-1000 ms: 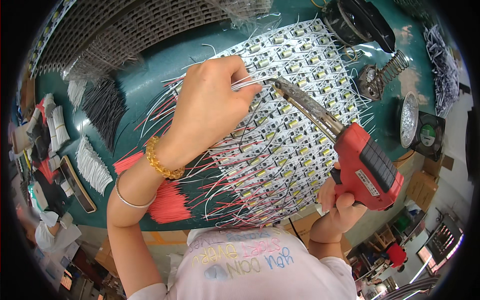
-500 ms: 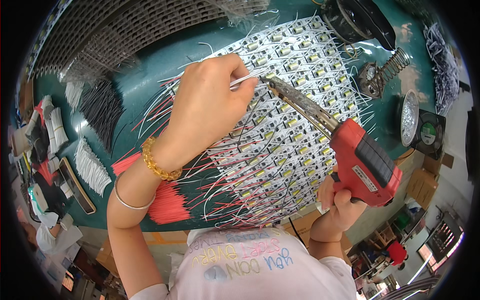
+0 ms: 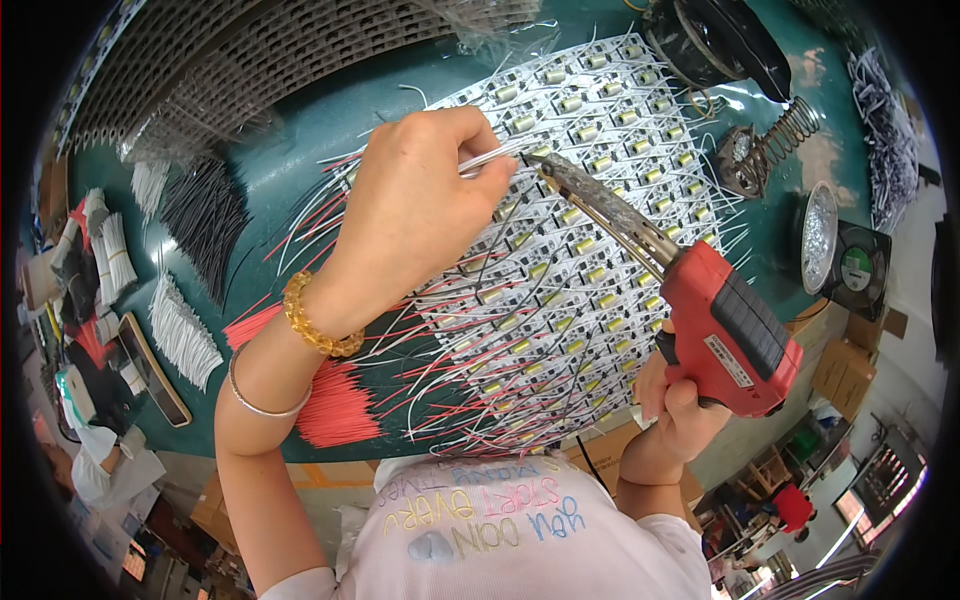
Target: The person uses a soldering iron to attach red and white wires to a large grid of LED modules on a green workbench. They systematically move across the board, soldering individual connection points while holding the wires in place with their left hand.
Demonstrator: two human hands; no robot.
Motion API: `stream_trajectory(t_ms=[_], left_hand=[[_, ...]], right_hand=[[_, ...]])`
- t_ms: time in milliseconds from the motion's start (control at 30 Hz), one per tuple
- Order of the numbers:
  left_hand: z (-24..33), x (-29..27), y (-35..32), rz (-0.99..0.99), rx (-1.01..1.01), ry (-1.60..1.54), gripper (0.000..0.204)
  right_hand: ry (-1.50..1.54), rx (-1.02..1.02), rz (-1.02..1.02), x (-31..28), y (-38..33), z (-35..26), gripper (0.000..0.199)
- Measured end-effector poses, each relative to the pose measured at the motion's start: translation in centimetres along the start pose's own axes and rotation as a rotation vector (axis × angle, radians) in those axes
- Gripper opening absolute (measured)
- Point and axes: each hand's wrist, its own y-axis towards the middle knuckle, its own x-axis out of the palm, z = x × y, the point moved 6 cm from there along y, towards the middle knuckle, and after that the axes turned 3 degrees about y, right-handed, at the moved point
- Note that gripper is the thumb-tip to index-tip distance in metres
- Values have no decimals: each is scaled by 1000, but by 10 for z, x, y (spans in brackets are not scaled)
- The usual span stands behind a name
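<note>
My left hand (image 3: 415,205) pinches a thin white wire (image 3: 490,158) between thumb and fingers, holding its end down on a panel of small white circuit boards (image 3: 600,190) that covers the green table. My right hand (image 3: 680,410) grips the handle of a red soldering gun (image 3: 725,325). Its long dark tip (image 3: 548,165) touches the panel right beside my left fingertips. Many red, white and black wires (image 3: 480,380) stick out from the near rows of the panel.
Bundles of cut wire lie at the left: black (image 3: 205,215), white (image 3: 180,330) and red (image 3: 335,405). A coil soldering stand (image 3: 770,140), a round metal tin (image 3: 820,235) and a small fan (image 3: 860,270) sit at the right. Grid-like trays (image 3: 240,60) lie at the far edge.
My left hand and the soldering tip have shifted slightly along the panel; the gun stays pointed at the wire held in my fingers.
</note>
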Motion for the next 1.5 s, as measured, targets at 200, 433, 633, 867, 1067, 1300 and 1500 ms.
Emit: stream_trajectory(t_ms=[200, 433, 633, 867, 1067, 1300, 1500], left_hand=[[3, 0, 0, 7, 4, 18, 19], [5, -1, -1, 32, 52, 29, 19], [4, -1, -2, 10, 30, 13, 19], [11, -40, -23, 21, 123, 241, 16], [21, -80, -49, 167, 2, 90, 16], [21, 17, -31, 140, 213, 161, 18], [21, 21, -35, 216, 232, 242, 14]], right_hand=[[17, 35, 16, 1, -2, 4, 66], [-38, -22, 55, -3, -5, -5, 72], [-25, -70, 25, -3, -4, -5, 76], [24, -104, 142, -18, -20, -1, 75], [209, -41, 91, -14, -17, -11, 75], [267, -11, 91, -6, -15, -15, 77], [32, -45, 81, -15, -25, 2, 80]])
